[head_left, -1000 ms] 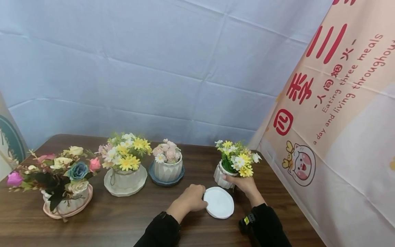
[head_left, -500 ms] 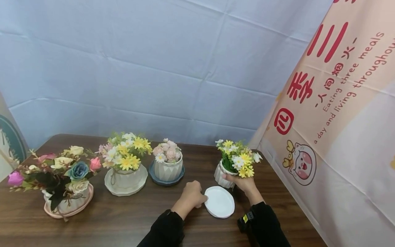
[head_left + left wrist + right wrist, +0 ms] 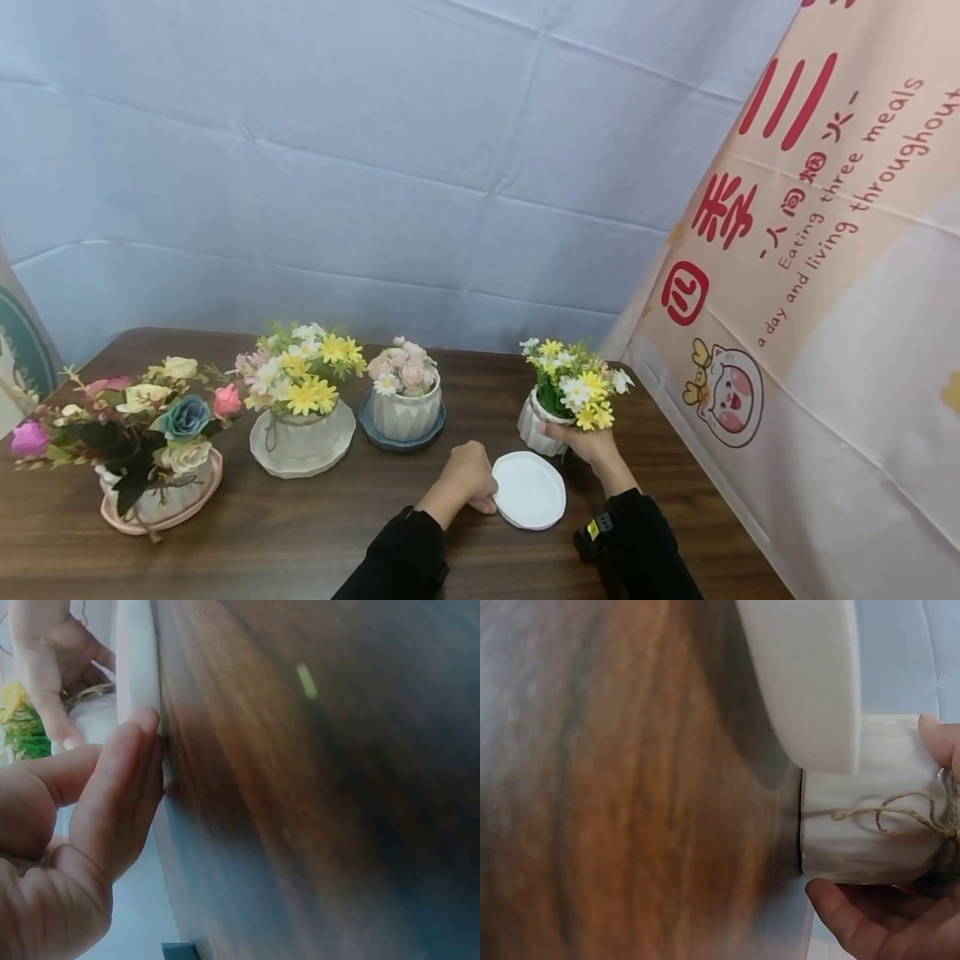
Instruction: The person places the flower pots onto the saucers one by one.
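Note:
A white round saucer (image 3: 529,492) lies on the table between the hands. My left hand (image 3: 468,477) is at its left rim, fingers curled; in the left wrist view the fingertips (image 3: 146,724) are right at the saucer's edge. Just behind the saucer stands a white ribbed flower pot (image 3: 538,425) with yellow and white daisies (image 3: 577,383). My right hand (image 3: 592,446) grips this pot from the right, thumb on one side and fingers on the other. A twine bow (image 3: 904,814) is tied round the pot in the right wrist view, where the saucer overlaps part of it.
To the left stand potted flowers on saucers: pale roses on a blue saucer (image 3: 405,442), yellow daisies on a white saucer (image 3: 266,446), and mixed roses on a pink saucer (image 3: 210,492). Cloth backdrops (image 3: 375,167) hang behind and at right of the wooden table (image 3: 300,533).
My left hand has shifted slightly, its fingers lower at the saucer's left rim. The right hand keeps its grip on the pot, which stays in place.

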Action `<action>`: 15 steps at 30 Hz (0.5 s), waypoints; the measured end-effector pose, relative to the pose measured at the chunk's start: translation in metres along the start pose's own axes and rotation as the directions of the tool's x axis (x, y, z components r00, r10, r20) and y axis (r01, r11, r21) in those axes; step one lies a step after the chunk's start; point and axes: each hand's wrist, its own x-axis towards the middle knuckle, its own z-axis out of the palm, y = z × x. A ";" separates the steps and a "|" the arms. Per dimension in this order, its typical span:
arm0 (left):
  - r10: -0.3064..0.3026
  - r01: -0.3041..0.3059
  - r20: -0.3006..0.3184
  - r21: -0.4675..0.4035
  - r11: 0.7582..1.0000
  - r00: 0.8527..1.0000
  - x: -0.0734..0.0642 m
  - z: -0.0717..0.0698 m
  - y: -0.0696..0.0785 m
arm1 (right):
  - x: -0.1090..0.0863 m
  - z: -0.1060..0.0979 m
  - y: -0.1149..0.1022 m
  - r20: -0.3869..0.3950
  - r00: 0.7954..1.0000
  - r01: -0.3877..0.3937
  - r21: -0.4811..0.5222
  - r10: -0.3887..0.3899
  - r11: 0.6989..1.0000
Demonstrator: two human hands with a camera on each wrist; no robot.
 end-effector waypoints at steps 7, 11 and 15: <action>-0.024 0.024 0.011 -0.041 0.999 1.000 0.001 0.001 0.001 | 0.000 0.000 0.000 0.003 1.000 0.007 0.007 -0.007 1.000; -0.033 0.035 0.031 -0.069 0.997 0.999 0.002 -0.001 -0.001 | 0.000 -0.001 -0.001 0.007 1.000 -0.002 -0.005 0.002 1.000; -0.039 0.046 0.053 -0.143 0.989 0.998 0.001 -0.003 -0.001 | 0.000 -0.001 -0.001 0.006 1.000 -0.010 -0.017 0.010 1.000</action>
